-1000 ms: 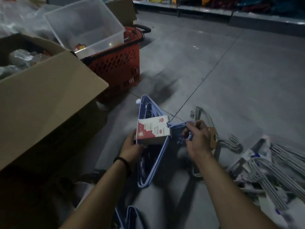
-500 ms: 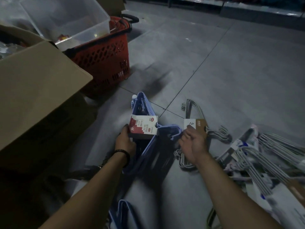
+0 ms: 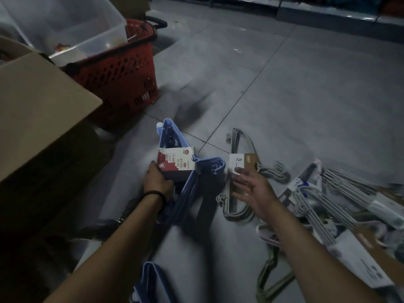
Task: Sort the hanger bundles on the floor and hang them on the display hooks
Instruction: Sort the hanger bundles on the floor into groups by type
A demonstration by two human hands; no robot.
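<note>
A: Your left hand (image 3: pixel 156 182) grips the blue hanger bundle (image 3: pixel 168 133). The fingers curl round the near left corner of its red-and-white label (image 3: pixel 175 159). The bundle sits at the centre of the scene, over the floor (image 3: pixel 306 95), with its hooks on the right side.

B: Your right hand (image 3: pixel 254 191) is wide, with the fingers spread, and it holds nothing. It hovers over the grey hanger bundle (image 3: pixel 237 138). The fingertips reach the near edge of that bundle's brown-and-white card (image 3: pixel 242 162). Contact cannot be determined.

A: The grey bundle lies flat, just right of the blue one. More grey bundles (image 3: pixel 328 193) are heaped further right. A second blue bundle (image 3: pixel 150 278) lies near you, between your forearms.

B: At left stands a cardboard box (image 3: pixel 39 101). Beyond it, a red basket (image 3: pixel 122 79) carries a clear bin (image 3: pixel 65 25).
</note>
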